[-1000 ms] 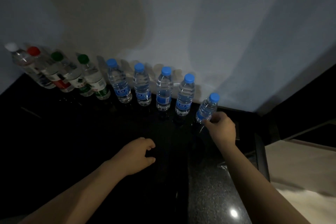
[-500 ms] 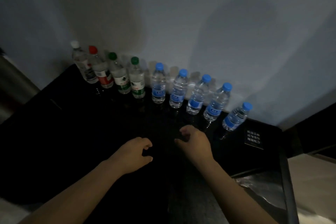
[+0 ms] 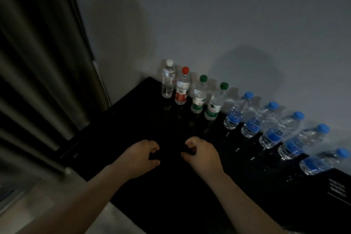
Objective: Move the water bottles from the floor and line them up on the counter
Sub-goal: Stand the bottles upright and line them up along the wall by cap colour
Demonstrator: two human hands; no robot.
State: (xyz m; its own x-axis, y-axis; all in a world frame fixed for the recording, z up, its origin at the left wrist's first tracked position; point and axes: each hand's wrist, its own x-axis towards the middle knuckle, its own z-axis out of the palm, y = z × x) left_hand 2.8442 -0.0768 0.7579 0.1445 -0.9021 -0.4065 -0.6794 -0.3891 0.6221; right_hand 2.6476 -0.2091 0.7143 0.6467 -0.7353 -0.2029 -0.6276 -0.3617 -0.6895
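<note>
Several water bottles stand in a row along the wall on the black counter [image 3: 144,119]. From the left: a white-capped bottle [image 3: 167,80], a red-capped bottle [image 3: 182,89], two green-capped bottles [image 3: 198,97] [image 3: 214,104], then several blue-capped bottles, from the nearest the green ones [image 3: 235,114] to the last at the right end [image 3: 321,163]. My left hand [image 3: 139,157] and my right hand [image 3: 203,155] hover over the counter in front of the row, fingers loosely curled, holding nothing and apart from every bottle.
A dark curtain [image 3: 38,62] hangs at the left, next to the counter's left end. Pale floor [image 3: 38,205] shows below the counter's left edge. A small white-lettered sign [image 3: 337,189] lies on the counter at the right. The grey wall [image 3: 228,24] backs the bottles.
My right hand let go of the last blue-capped bottle and drew back toward my left hand. The view has swung left, bringing the curtain and floor into sight.
</note>
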